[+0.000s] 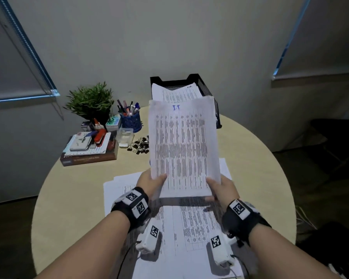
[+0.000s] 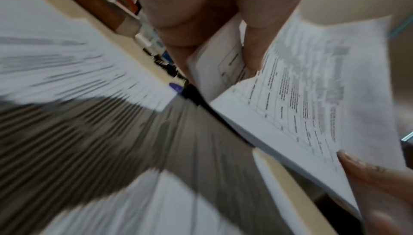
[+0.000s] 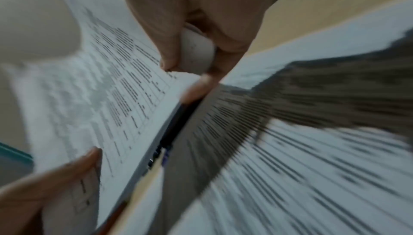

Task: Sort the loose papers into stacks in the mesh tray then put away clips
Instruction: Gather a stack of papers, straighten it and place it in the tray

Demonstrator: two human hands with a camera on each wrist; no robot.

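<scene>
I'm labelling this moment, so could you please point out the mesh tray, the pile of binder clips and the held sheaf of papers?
mesh tray (image 1: 209, 90): head view, on its right wall.
binder clips (image 1: 139, 145): head view, middle of the pile.
held papers (image 1: 182, 146): head view, centre of the top sheet.

My head view looks down and forward over the round table toward the wall. Each wrist view sits close under its palm, facing along the fingers; all three share the held printed sheets.
</scene>
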